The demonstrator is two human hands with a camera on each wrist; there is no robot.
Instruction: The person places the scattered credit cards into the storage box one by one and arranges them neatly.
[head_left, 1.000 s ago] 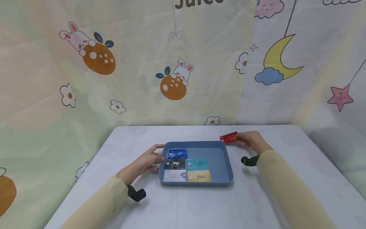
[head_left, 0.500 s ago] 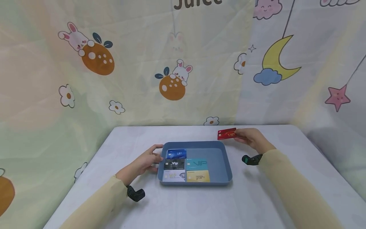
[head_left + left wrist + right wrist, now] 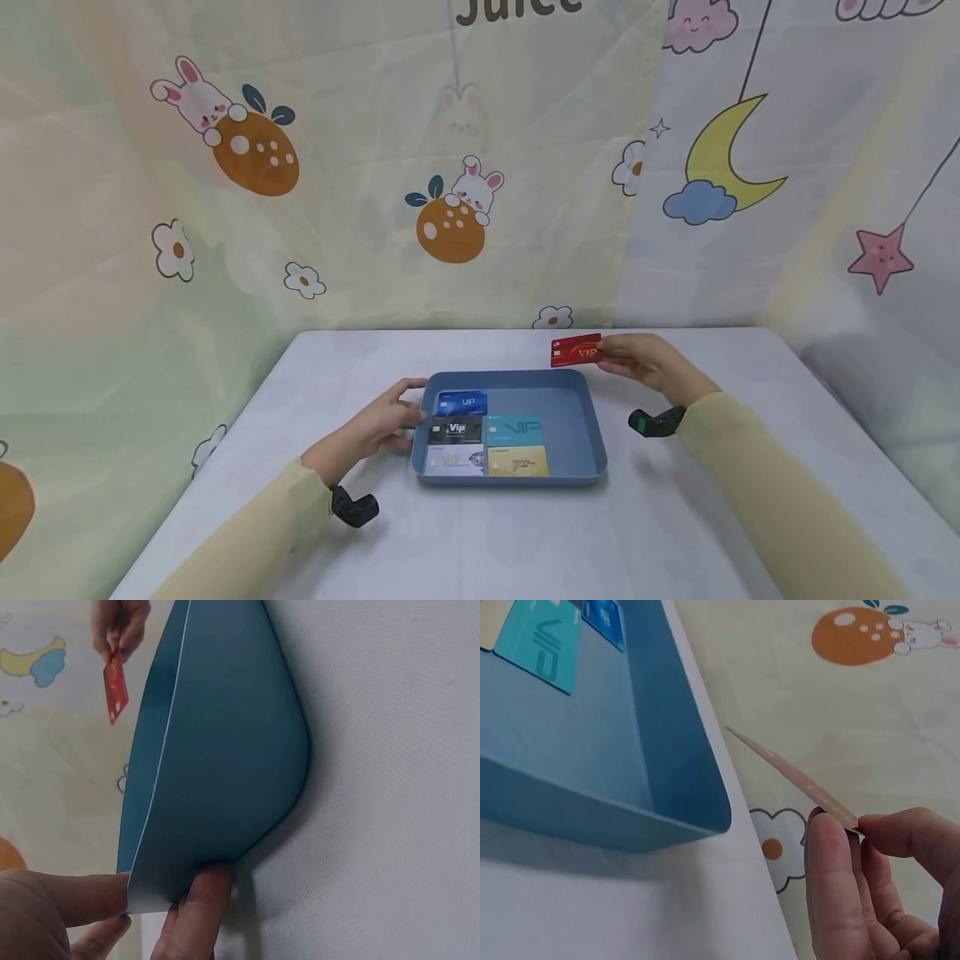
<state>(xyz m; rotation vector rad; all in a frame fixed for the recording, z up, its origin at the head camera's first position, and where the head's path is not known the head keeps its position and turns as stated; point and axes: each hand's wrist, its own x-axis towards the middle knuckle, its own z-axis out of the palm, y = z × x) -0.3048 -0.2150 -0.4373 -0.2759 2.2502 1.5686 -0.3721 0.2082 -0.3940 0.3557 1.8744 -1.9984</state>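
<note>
A red VIP card (image 3: 574, 351) is pinched by its right end between the thumb and fingers of my right hand (image 3: 654, 363), raised behind the far right part of the blue tray (image 3: 558, 460). The right wrist view shows that card (image 3: 802, 780) nearly edge-on. My left hand (image 3: 378, 425) grips the tray's left wall, thumb at the rim and fingers along the outside, as the left wrist view shows. Inside the tray lie a blue card (image 3: 462, 403), a black card (image 3: 455, 430), a white card (image 3: 454, 460), a teal card (image 3: 513, 430) and a gold card (image 3: 517, 461).
The tray stands on a white-covered table (image 3: 495, 542). A printed cloth (image 3: 352, 167) with rabbits, flowers and a moon hangs behind the table's back edge. Inside the tray, bare floor shows along its right side and behind the teal card.
My right hand has lifted the red card slightly and moved it left behind the tray's far edge. The card now faces the head camera more fully. My left hand stays on the tray.
</note>
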